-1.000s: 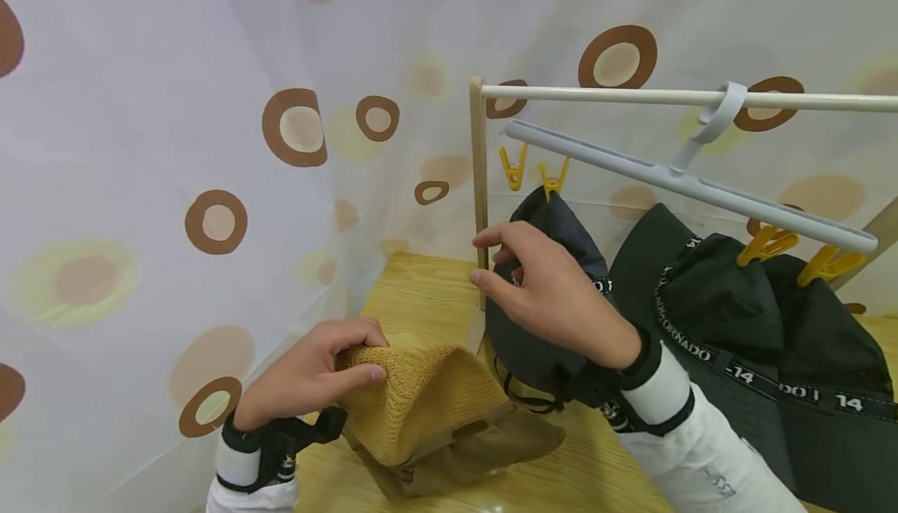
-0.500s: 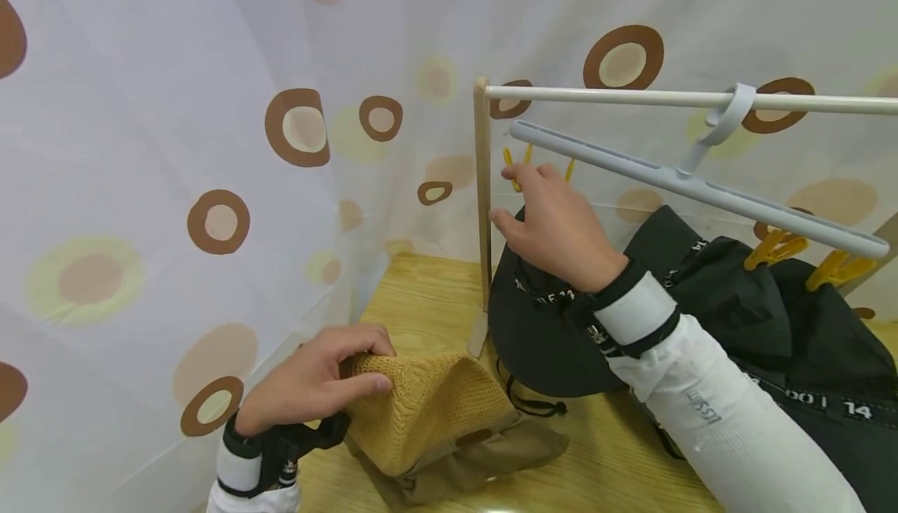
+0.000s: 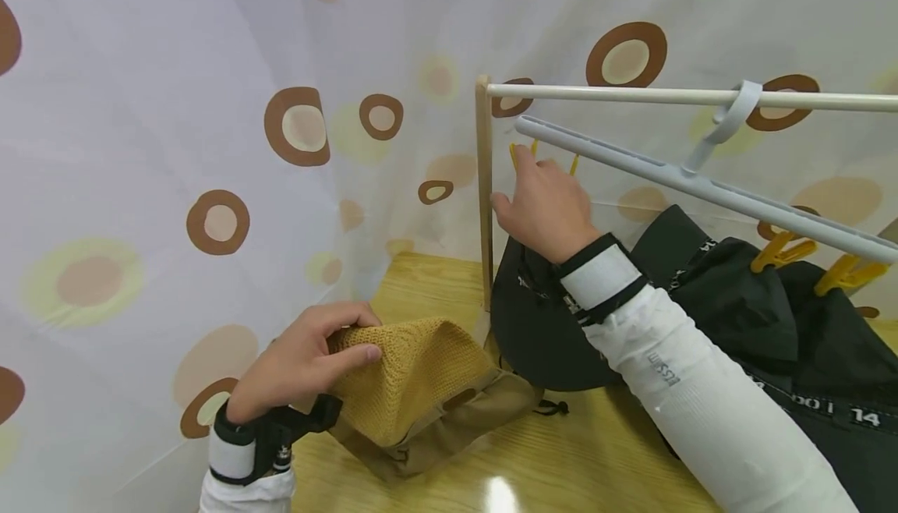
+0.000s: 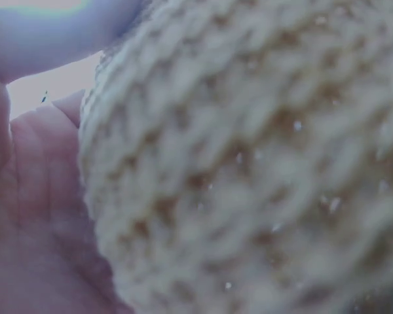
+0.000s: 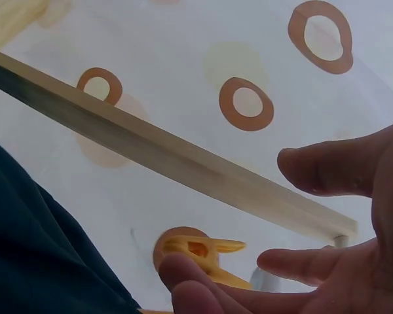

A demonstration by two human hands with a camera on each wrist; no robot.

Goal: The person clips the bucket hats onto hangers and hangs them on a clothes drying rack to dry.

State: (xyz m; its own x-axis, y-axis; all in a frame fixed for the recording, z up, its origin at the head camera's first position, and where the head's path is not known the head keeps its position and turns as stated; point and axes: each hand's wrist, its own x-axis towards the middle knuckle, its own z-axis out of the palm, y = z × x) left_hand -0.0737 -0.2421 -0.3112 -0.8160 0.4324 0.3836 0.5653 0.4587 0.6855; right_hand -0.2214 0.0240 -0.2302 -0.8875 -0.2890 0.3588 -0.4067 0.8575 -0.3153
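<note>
My left hand (image 3: 305, 365) grips the edge of a yellow knitted hat (image 3: 421, 380), thumb on the near side and fingers hidden behind the fabric. Knit fills most of the left wrist view, beside the palm. My right hand (image 3: 550, 205) is raised below the left end of a pale grey hanger (image 3: 631, 157), by a yellow clip (image 5: 209, 252). In the right wrist view its thumb and fingers are spread, with the clip partly behind the fingertips; contact with it cannot be told. A black hat (image 3: 543, 349) hangs below, its top hidden by this hand.
A brown fabric item (image 3: 484, 423) lies under the knitted hat on the wooden table (image 3: 435, 287). The hanger hooks over a white rail (image 3: 631, 96) beside a wooden post (image 3: 484, 185). More yellow clips (image 3: 782, 252) hold another black hat (image 3: 744, 302) at right.
My right hand has risen from in front of the black hat to the clip under the hanger's left end. The left hand keeps its grip on the knitted hat, which has lifted slightly.
</note>
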